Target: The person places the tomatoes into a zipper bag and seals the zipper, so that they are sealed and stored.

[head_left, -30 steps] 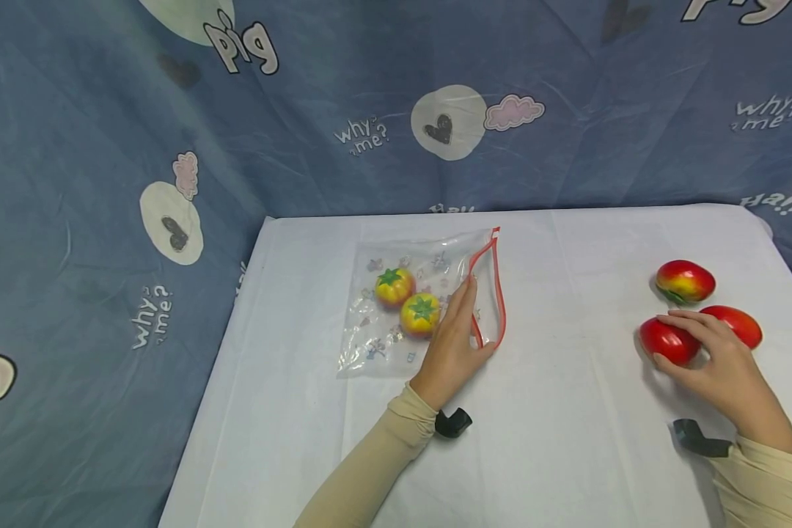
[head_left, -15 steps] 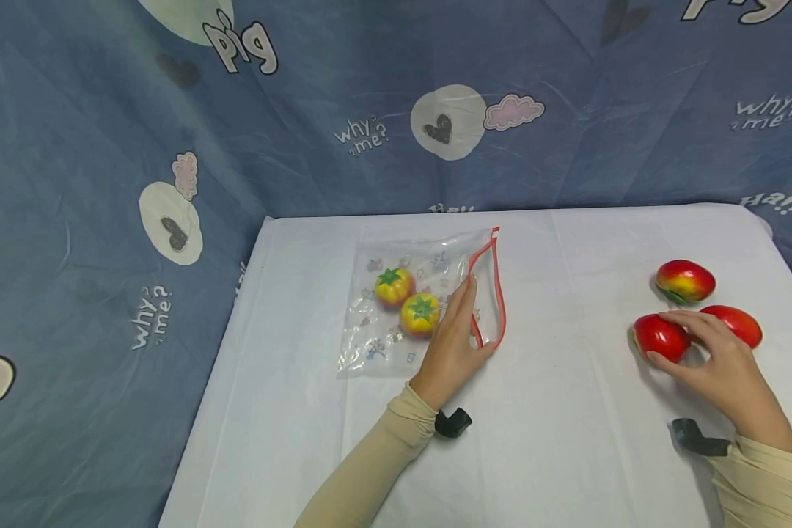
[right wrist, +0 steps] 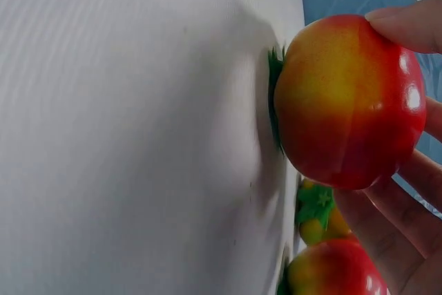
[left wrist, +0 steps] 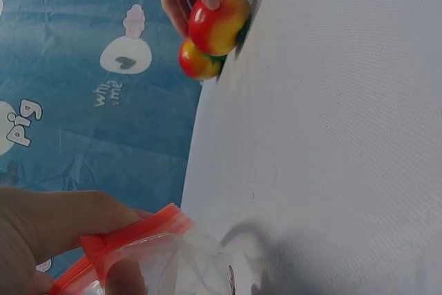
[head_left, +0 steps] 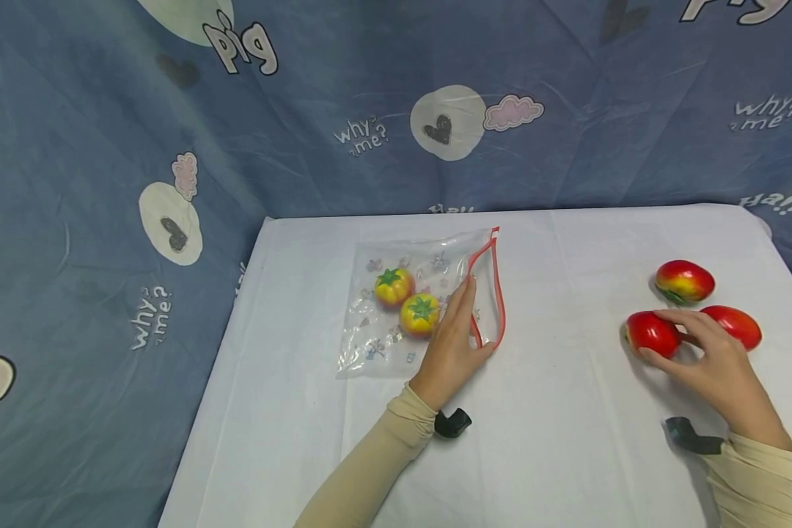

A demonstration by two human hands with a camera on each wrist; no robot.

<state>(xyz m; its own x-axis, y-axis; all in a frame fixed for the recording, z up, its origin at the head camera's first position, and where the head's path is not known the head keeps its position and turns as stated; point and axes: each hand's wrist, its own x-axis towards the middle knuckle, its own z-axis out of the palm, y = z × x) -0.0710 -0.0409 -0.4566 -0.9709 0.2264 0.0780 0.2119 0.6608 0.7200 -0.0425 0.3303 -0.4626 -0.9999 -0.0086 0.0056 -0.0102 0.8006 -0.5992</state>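
My left hand (head_left: 450, 358) grips the mouth of a clear zip bag (head_left: 359, 356) with a red zip edge (head_left: 499, 293). The bag lies flat, its mouth parted toward the right. Inside are two yellow toy tomatoes (head_left: 420, 314) with green star-shaped leaves. At the right, my right hand (head_left: 719, 367) holds a red and yellow toy tomato (head_left: 648, 334) between thumb and fingers. Its green leaves (right wrist: 275, 101) face down, close over the white cloth, in the right wrist view. Through the clear plastic, a fingertip (left wrist: 126, 280) of my left hand shows in the left wrist view.
Two more red toy tomatoes stand near the right hand: one behind it (head_left: 685, 281) and another (head_left: 735, 326) partly hidden by it. White cloth (head_left: 554, 411) covers the table. A blue printed curtain (head_left: 343, 66) hangs along the back and left.
My right hand has shifted slightly left with the toy tomato, bringing it away from the one beside it. The left hand and the bag have stayed put.
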